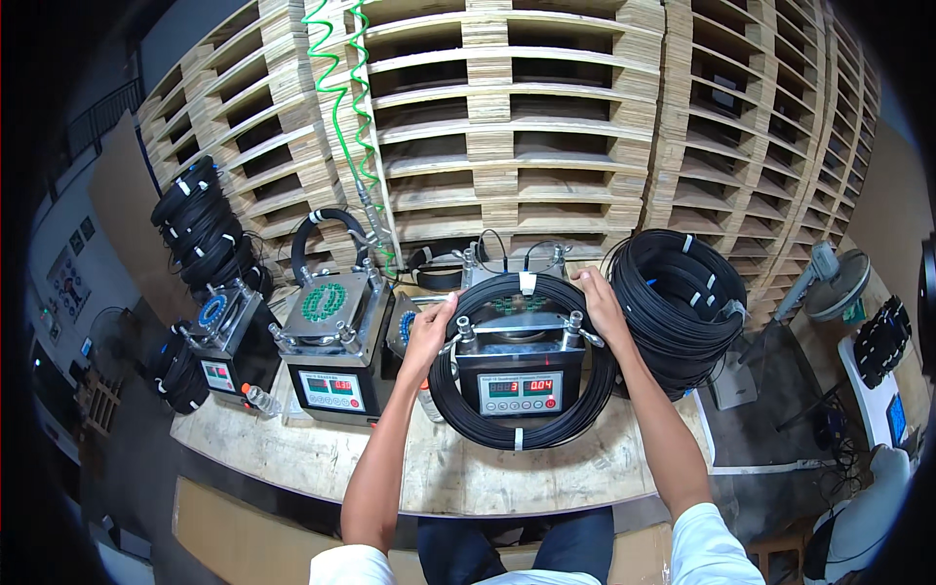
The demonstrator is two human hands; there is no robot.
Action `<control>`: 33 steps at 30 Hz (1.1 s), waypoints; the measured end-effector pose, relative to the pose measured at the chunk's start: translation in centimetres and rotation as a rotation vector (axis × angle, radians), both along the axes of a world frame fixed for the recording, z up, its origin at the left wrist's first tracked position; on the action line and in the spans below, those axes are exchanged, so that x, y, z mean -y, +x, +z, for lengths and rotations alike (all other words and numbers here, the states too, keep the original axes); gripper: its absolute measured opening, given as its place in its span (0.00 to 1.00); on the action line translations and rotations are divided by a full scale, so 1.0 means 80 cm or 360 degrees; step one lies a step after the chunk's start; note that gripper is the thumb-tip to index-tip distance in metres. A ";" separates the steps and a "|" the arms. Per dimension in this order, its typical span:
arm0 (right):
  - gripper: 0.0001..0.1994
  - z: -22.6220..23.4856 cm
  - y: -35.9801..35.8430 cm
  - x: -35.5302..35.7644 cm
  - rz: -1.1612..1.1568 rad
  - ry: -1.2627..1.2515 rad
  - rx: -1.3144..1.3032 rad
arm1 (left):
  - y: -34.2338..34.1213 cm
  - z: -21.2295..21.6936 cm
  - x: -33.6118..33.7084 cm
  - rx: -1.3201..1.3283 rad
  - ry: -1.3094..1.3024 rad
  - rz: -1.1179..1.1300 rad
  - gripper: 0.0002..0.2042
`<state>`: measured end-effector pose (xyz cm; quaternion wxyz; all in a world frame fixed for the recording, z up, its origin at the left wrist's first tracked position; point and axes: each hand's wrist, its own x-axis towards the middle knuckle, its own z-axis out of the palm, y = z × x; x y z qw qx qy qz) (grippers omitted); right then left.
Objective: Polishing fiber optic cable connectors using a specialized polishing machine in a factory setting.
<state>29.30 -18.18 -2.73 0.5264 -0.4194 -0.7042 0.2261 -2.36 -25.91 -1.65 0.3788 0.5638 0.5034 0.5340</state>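
Note:
A large coil of black cable [444, 398], tied with white bands, is held up on edge between my two hands. My left hand [429, 333] is closed around its upper left side, and my right hand [601, 310] grips its upper right side. Through the ring shows a metal-topped black machine [472, 398] with a lit red display and a panel of buttons. The coil hides part of that machine's top, where green pieces show. Two thin black leads arch up behind it.
Similar machines [369, 392] [222, 376] stand to the left on the wooden table [429, 478], by a clear bottle [261, 398]. Stacked black coils [673, 322] rise at the right, more [200, 229] at far left. Wooden pallets [507, 107] and a green spiral hose [341, 117] stand behind; a fan [840, 283] is right.

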 end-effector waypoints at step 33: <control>0.17 0.027 -0.052 -0.094 -0.0466 -0.0434 0.0573 | 0.048 0.048 -0.112 -0.0571 -0.0285 0.0212 0.30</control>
